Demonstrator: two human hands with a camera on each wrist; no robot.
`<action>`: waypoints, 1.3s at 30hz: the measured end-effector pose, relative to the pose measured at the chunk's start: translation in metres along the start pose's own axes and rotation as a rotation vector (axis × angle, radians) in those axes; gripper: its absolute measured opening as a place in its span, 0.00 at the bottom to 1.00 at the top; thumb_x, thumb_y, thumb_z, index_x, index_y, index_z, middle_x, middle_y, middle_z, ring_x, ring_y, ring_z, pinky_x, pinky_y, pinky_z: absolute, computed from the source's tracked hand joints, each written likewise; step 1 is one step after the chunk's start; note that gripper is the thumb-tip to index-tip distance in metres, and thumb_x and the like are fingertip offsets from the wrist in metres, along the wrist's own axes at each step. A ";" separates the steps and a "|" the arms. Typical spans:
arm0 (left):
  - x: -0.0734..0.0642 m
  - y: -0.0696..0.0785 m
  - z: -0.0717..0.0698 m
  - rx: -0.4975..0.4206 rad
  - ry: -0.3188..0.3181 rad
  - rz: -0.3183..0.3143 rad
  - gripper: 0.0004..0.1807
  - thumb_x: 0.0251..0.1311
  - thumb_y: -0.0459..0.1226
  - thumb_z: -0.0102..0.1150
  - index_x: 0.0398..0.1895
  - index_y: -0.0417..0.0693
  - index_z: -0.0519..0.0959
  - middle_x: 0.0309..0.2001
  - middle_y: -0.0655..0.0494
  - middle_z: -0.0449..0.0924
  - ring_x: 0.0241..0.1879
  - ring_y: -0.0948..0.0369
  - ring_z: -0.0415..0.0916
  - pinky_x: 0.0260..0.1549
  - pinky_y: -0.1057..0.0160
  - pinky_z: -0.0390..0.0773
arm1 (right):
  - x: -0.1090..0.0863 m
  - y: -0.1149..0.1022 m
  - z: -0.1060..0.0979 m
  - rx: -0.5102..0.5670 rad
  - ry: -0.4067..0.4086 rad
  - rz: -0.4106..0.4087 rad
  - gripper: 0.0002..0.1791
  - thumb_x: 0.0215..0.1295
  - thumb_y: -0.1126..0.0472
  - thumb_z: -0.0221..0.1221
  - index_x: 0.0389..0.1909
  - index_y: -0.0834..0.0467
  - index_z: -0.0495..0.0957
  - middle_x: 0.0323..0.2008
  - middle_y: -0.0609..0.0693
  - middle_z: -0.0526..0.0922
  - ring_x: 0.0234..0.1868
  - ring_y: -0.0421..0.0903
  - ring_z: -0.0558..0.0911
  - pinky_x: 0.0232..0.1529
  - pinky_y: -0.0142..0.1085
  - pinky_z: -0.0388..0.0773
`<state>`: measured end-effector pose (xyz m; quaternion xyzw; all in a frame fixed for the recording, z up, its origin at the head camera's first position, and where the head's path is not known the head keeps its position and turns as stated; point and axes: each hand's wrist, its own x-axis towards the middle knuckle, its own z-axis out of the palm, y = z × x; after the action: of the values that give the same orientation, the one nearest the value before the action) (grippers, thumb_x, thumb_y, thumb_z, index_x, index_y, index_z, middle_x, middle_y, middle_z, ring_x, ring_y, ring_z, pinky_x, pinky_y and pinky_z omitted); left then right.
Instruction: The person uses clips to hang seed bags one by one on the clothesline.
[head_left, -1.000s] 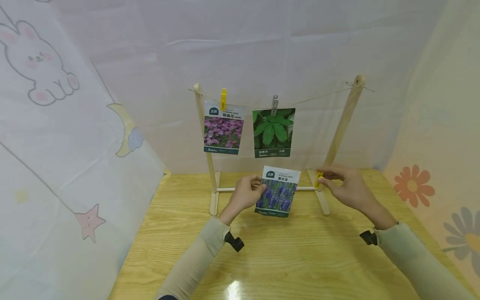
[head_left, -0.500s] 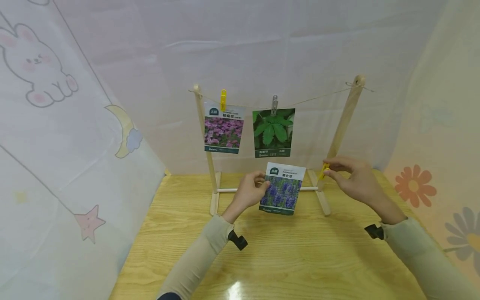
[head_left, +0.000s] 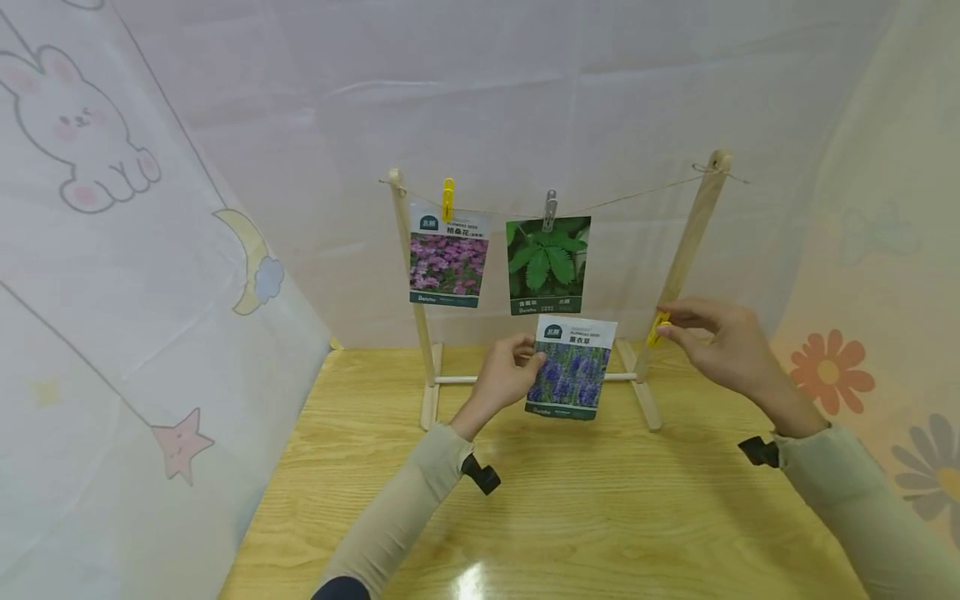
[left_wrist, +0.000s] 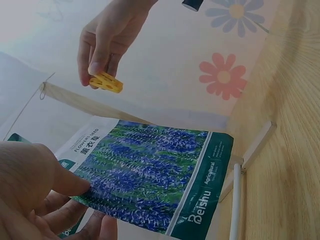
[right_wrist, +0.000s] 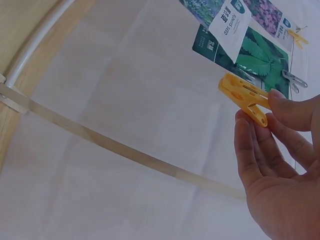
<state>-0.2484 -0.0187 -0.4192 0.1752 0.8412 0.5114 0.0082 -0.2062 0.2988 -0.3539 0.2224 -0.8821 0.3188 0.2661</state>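
Between its thumb and fingers my left hand (head_left: 506, 377) pinches the left edge of a seed packet (head_left: 572, 371) with purple flowers, held above the table in front of the stand. My right hand (head_left: 723, 346) pinches a yellow clothespin (right_wrist: 245, 97) by its handle ends, near the stand's right post. On the string (head_left: 626, 198) hang two more packets: one with pink flowers (head_left: 447, 265) under a yellow clothespin (head_left: 447, 200), one with green leaves (head_left: 548, 267) under a grey clothespin (head_left: 550, 210). In the left wrist view the left fingertips pass behind the purple-flower packet.
The wooden stand has a left post (head_left: 422, 333), a right post (head_left: 693, 233) and a white crossbar (head_left: 457, 380) low between its feet. It stands at the back of the wood-grain table (head_left: 570, 508). Printed cloth (head_left: 637, 75) encloses the back and sides.
My left hand has raised the purple-flower packet and carried it a little to the right. My right hand, with the yellow clothespin, has also moved up and right.
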 end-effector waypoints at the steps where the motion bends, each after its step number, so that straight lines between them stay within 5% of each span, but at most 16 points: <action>1: 0.000 0.001 0.000 0.002 0.000 0.003 0.19 0.78 0.40 0.61 0.65 0.42 0.81 0.55 0.45 0.88 0.53 0.49 0.87 0.55 0.50 0.87 | 0.001 -0.001 -0.001 0.000 -0.001 0.000 0.21 0.60 0.76 0.73 0.55 0.62 0.88 0.42 0.59 0.92 0.42 0.16 0.79 0.41 0.14 0.77; 18: 0.013 0.015 0.009 0.003 0.033 0.085 0.13 0.76 0.37 0.63 0.59 0.42 0.84 0.51 0.44 0.90 0.49 0.49 0.88 0.52 0.54 0.88 | 0.018 -0.006 -0.016 0.042 -0.006 0.082 0.16 0.69 0.72 0.69 0.56 0.61 0.88 0.46 0.61 0.91 0.42 0.15 0.79 0.43 0.13 0.76; 26: 0.019 0.018 0.015 -0.020 0.043 0.086 0.17 0.77 0.38 0.62 0.64 0.42 0.82 0.54 0.45 0.89 0.51 0.51 0.87 0.53 0.56 0.87 | 0.026 -0.008 -0.021 0.056 0.022 0.099 0.16 0.70 0.70 0.69 0.57 0.60 0.88 0.47 0.61 0.91 0.42 0.16 0.81 0.45 0.13 0.75; 34: 0.025 0.027 0.015 -0.010 0.055 0.119 0.18 0.78 0.38 0.61 0.65 0.41 0.81 0.54 0.45 0.89 0.51 0.51 0.88 0.52 0.57 0.88 | 0.033 -0.008 -0.027 0.075 0.073 0.048 0.16 0.68 0.72 0.70 0.55 0.58 0.89 0.43 0.31 0.88 0.42 0.18 0.83 0.45 0.13 0.76; 39: 0.029 0.031 0.014 -0.013 0.061 0.153 0.15 0.78 0.38 0.61 0.62 0.42 0.82 0.52 0.47 0.90 0.48 0.53 0.88 0.50 0.59 0.88 | 0.040 -0.012 -0.034 0.053 0.080 0.027 0.17 0.68 0.71 0.70 0.56 0.58 0.89 0.44 0.26 0.86 0.43 0.17 0.82 0.46 0.13 0.75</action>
<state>-0.2642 0.0146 -0.3945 0.2233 0.8219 0.5211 -0.0555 -0.2185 0.3043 -0.3019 0.2046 -0.8648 0.3541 0.2912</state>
